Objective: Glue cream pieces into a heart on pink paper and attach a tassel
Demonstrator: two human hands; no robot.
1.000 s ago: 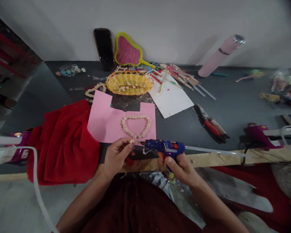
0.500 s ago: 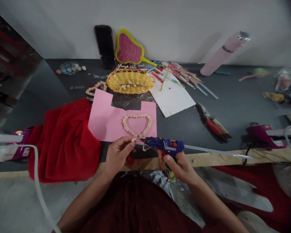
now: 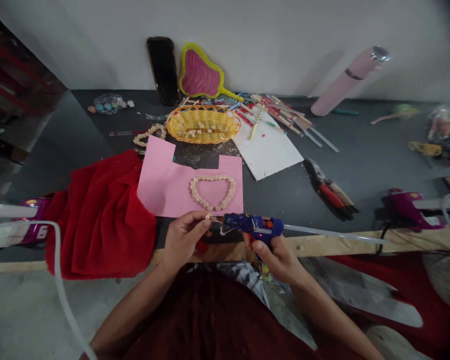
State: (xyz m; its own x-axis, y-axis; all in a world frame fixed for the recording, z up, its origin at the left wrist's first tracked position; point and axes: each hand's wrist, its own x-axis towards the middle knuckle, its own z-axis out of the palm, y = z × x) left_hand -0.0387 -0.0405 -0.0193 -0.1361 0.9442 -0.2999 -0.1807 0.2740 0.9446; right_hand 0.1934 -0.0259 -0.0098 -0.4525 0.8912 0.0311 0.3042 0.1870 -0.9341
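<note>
Between thumb and fingers, my left hand [image 3: 185, 239] pinches a small cream flower piece [image 3: 209, 216]. My right hand [image 3: 272, 255] is wrapped round the grip of a blue glue gun [image 3: 253, 225], whose nozzle points left at the piece. A clear glue stick [image 3: 330, 233] sticks out of the gun's back. Just beyond the hands, a heart-shaped ring of cream pieces [image 3: 231, 187] lies on pink paper [image 3: 165, 185]. Behind the paper, a yellow woven basket [image 3: 178, 127] holds several more small pieces.
A red cloth [image 3: 105, 220] lies at the left. Pliers [image 3: 328, 190], white paper [image 3: 266, 150] and a pink bottle [image 3: 345, 82] are on the right. Behind the basket stand a phone [image 3: 164, 70] and a yellow-rimmed pink object [image 3: 200, 72]. Purple devices [image 3: 412, 210] sit near the front edge.
The view has shifted very slightly. The nozzle and the pinched piece remain close together, and both hands keep their holds.
</note>
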